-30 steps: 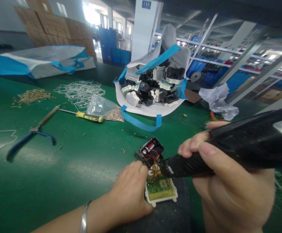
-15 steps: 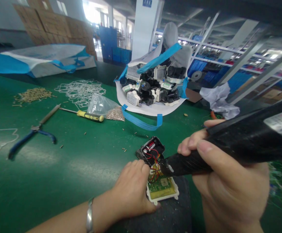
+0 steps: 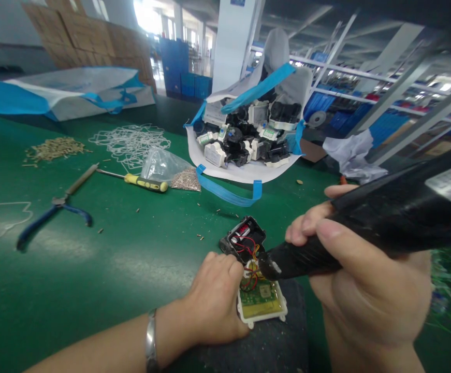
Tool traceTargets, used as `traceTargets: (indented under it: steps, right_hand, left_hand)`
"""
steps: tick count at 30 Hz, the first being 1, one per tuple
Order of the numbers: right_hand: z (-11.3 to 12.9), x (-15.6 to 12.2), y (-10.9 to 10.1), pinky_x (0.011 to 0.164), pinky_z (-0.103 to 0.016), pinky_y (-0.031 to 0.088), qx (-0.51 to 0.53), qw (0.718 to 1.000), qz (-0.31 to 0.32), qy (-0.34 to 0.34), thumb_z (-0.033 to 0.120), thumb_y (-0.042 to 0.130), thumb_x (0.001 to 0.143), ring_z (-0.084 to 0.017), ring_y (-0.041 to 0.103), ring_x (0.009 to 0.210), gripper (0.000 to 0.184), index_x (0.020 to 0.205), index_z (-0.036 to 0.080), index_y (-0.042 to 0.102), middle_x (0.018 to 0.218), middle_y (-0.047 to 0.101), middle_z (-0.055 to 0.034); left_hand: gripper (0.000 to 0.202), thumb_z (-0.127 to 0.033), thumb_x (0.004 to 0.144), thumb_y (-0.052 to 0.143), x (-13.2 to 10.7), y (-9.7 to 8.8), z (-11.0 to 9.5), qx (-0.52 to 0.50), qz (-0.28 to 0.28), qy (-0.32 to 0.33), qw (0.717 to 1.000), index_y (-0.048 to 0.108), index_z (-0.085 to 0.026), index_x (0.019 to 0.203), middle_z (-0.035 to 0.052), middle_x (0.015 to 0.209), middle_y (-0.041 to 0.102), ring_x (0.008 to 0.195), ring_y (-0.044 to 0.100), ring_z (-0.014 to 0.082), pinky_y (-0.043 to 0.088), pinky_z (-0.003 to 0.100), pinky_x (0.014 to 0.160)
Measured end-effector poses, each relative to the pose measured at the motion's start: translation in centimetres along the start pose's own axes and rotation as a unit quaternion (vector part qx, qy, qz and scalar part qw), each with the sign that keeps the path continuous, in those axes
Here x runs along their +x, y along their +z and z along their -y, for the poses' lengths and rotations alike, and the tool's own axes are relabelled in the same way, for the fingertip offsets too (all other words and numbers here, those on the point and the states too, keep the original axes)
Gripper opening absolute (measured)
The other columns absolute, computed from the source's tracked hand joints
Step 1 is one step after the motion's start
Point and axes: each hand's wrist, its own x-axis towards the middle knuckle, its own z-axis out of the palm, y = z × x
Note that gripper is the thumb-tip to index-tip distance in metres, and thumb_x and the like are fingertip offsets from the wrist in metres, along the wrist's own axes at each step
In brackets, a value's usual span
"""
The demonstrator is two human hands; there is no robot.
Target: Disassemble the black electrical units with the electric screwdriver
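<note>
My left hand [image 3: 215, 300] is closed on the left edge of a white-framed circuit board [image 3: 264, 301], its fingers over the upper left corner. Red, black and yellow wires [image 3: 253, 274] run from the board to an open black housing [image 3: 244, 237] with a red cylindrical battery inside. Wrapped round a black handheld power tool [image 3: 388, 212] with a thick body and tapered nose is my right hand [image 3: 365, 280]. The nose points left, over the board's upper end; whether it touches cannot be made out. Under the board lies a dark pad [image 3: 275, 347].
Behind stands a white bag [image 3: 244, 175] of black and white housings. Pliers [image 3: 60, 201], a yellow screwdriver [image 3: 145, 183], a bag of small metal parts [image 3: 186, 179], brass pieces [image 3: 56, 150] and white wire loops [image 3: 128, 142] lie leftward. Green wires [image 3: 450, 285] are at right.
The view has shifted slightly, so most things appear a little higher and further right. Both hands keep their grips, with the tool's nose still over the board's upper end.
</note>
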Motion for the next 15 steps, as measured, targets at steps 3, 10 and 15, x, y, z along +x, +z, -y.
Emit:
traceTargets:
  steps: [3,10,15]
  right_hand:
    - [-0.2,-0.1,0.1,0.051,-0.031,0.043,0.003,1.0,-0.004,0.007,0.009,0.059,0.068,-0.017,0.05,0.051,0.025,0.09,0.016,0.051,0.061,0.054,0.0]
    - [-1.3,-0.9,0.8,0.054,-0.032,0.045,-0.047,0.997,-0.029,0.045,0.012,0.063,0.062,-0.018,0.051,0.056,0.02,0.079,0.019,0.056,0.069,0.054,0.0004]
    - [-0.2,-0.9,0.7,0.051,-0.031,0.045,-0.026,0.999,0.008,0.022,0.009,0.06,0.067,-0.017,0.05,0.052,0.027,0.091,0.018,0.051,0.064,0.054,0.0003]
  left_hand:
    - [0.032,-0.036,0.055,0.058,-0.1,0.1,0.0,-0.003,-0.006,0.008,1.0,0.046,-0.017,0.078,0.0059,0.084,0.052,0.078,0.046,0.0232,0.032,0.035,0.069]
    - [0.033,-0.033,0.054,0.059,-0.1,-0.1,-0.1,-0.009,0.012,-0.003,1.0,0.045,-0.017,0.079,0.006,0.084,0.052,0.079,0.047,0.0232,0.031,0.034,0.068]
    - [0.033,-0.035,0.056,0.058,0.2,-0.6,-0.1,0.0,0.025,0.006,1.0,0.045,-0.017,0.08,0.0054,0.083,0.053,0.076,0.047,0.0225,0.032,0.034,0.069]
